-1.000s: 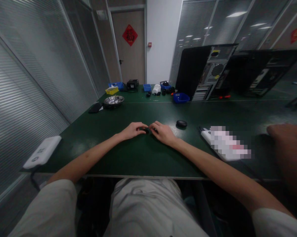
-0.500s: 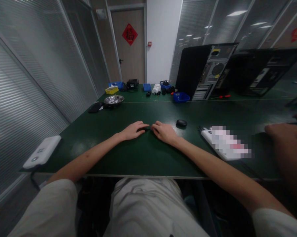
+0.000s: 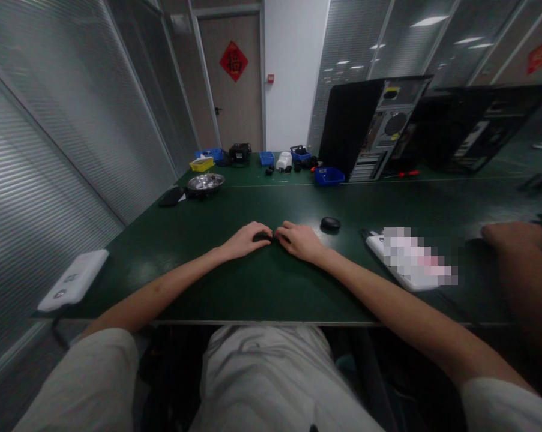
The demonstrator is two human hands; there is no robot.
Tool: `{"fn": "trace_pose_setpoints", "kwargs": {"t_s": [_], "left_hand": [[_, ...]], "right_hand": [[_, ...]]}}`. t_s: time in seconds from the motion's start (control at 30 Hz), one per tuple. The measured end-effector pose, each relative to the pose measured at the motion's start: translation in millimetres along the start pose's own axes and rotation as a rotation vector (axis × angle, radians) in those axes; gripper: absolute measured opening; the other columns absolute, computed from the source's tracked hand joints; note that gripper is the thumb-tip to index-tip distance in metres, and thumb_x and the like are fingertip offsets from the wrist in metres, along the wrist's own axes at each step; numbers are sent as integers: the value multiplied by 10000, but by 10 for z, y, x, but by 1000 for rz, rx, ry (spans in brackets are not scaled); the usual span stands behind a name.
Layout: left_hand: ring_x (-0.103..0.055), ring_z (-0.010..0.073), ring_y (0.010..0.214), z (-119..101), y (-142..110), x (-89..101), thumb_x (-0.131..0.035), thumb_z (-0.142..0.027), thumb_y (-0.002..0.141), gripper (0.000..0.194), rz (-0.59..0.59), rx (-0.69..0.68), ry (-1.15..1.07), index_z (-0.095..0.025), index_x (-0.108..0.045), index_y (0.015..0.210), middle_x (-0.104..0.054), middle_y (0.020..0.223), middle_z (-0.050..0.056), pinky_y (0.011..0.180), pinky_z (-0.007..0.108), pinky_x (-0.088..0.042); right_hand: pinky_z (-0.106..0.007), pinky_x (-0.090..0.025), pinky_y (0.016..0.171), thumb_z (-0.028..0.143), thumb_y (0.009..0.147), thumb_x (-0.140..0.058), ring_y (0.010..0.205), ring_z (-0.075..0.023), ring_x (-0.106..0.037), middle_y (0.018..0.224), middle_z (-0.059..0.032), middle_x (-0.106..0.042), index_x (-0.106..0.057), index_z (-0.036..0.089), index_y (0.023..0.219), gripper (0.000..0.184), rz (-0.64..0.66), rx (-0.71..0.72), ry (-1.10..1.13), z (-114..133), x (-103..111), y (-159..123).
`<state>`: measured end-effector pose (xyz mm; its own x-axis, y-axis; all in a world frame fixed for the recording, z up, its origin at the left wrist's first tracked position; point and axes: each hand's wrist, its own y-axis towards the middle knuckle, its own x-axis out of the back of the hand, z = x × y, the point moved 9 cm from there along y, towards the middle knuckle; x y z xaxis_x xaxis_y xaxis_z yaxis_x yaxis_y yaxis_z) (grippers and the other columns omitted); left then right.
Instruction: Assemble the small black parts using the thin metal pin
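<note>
My left hand (image 3: 247, 240) rests over the green table, its thumb and index finger curved together around a small dark part (image 3: 273, 239). Facing it, my right hand (image 3: 298, 240) has its fingers curled, with the fingertips closed at the other side of that same part. The part is too small and dim to name its kind. Just right of my right hand lies a black, rounded oval object (image 3: 331, 224), apart from the fingers.
A white device (image 3: 406, 264) with a cable lies on the right, near another person's hand (image 3: 514, 237). Another white device (image 3: 75, 279) sits at the left edge. Further back are a metal bowl (image 3: 206, 183), a blue bin (image 3: 329, 176) and a computer tower (image 3: 365, 129).
My left index finger, stretched out before, has bent down toward the thumb at the small dark part. My right hand stays nearly in place. The view has shifted slightly.
</note>
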<state>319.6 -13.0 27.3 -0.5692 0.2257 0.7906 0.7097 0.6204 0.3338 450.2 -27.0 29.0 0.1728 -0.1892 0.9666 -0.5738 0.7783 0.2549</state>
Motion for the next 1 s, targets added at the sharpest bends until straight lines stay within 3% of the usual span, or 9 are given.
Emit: {"fn": "trace_pose_setpoints", "kwargs": {"t_s": [0.33,0.53,0.67,0.77,0.87,1.0], "left_hand": [[-618,238,1118,116,-36,11,-621,-351,995,257,-10,24,103,-233,-679,1215,-686,1187,69,1006,397,-473],[-652,224,1042,602,-78,272,-638,-310,976,222,-100,160,95,-210,-694,1166,-703,1150,69,918,374,-519],[-663,226,1043,1170,-220,625,-649,-274,960,221,-181,285,159,-193,-715,1155,-709,1191,81,910,368,-531],[-669,232,1099,1691,-464,1005,-653,-240,945,264,-245,459,261,-181,-720,1194,-718,1226,92,987,358,-516],[-655,215,1183,2166,-910,1476,-633,-210,941,341,-304,727,436,-191,-710,1273,-715,1282,81,1063,294,-475],[-632,336,1227,2453,-1602,2027,-589,-163,915,374,-399,947,558,-78,-724,1254,-707,1258,202,1100,424,-451]], "right_hand": [[-293,-324,626,366,1057,-463,784,-179,-617,1100,-71,-653,-687,275,1180,272,-21,-27,40,-28,2,5],[-290,-341,632,345,1041,-480,797,-178,-612,1122,-63,-655,-693,281,1177,261,-21,-56,100,-90,0,2],[-282,-357,643,355,1044,-485,822,-180,-622,1149,-60,-658,-696,277,1178,261,-13,-57,116,-99,-9,6],[-280,-384,677,359,1048,-477,844,-180,-629,1164,-63,-658,-694,270,1195,277,-2,-72,111,-107,-16,4],[-280,-406,715,369,1055,-463,867,-184,-635,1172,-64,-655,-692,272,1217,298,11,-80,106,-105,-21,-2],[-283,-413,736,366,1055,-460,897,-191,-642,1185,-62,-654,-690,278,1211,292,15,-79,110,-105,-23,-4]]}}
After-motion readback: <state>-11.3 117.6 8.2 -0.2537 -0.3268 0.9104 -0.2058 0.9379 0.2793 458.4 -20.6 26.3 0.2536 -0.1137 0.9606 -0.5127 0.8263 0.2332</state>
